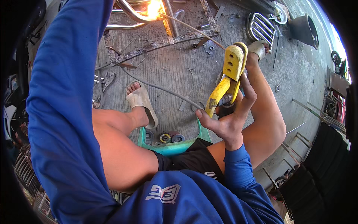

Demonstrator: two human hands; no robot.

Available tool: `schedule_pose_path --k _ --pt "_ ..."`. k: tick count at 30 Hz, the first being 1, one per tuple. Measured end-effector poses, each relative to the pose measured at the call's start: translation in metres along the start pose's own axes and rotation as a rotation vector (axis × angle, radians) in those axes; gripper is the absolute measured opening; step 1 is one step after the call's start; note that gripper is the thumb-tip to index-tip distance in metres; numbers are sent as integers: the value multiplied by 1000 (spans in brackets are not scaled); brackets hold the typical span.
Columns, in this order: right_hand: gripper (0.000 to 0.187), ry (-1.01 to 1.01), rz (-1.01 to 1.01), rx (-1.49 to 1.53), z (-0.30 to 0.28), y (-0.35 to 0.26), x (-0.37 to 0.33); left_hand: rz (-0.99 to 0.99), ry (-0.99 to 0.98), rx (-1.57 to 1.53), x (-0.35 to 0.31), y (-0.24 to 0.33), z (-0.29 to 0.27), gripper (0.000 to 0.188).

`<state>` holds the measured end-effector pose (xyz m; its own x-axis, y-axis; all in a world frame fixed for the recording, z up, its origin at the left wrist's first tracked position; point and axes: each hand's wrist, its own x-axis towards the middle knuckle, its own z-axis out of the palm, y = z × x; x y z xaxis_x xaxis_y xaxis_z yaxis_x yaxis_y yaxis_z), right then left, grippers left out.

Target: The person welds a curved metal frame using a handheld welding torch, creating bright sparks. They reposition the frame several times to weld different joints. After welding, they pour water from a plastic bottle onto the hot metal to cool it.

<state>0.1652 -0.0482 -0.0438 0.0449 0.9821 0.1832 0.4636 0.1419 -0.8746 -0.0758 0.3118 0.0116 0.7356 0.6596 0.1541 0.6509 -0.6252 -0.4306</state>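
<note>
Yellow electrode holder (pixel 234 61) is gripped in the right hand (pixel 228 126) beside the right shin (pixel 264 91); its rod (pixel 195 30) reaches a glare (pixel 154 9) at shiny tubing (pixel 125 27). Left hand is beyond view; I cannot tell its state.

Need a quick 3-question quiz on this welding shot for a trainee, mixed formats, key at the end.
1. Multiple choice: what does the person's right hand hold?
A) a hammer
B) a yellow electrode holder
C) a paintbrush

2. True or false: the person's left hand shows in the picture.

3. Which end of the welding rod meets the bright glare: the holder end or the far end?

Key: 1. B. 2. False; the left sleeve runs off the top edge. 3. The far end.
</note>
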Motion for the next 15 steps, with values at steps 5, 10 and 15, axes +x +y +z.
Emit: schedule_pose_path --k 5,10,15 --pt "120 3 -47 -82 -1 0 0 -28 -10 -24 3 0 3 37" --pt "119 9 -67 -128 1 0 3 0 47 -37 -1 -1 2 34" --pt "116 -80 46 42 1 -1 2 44 -84 -52 0 -4 -1 32"
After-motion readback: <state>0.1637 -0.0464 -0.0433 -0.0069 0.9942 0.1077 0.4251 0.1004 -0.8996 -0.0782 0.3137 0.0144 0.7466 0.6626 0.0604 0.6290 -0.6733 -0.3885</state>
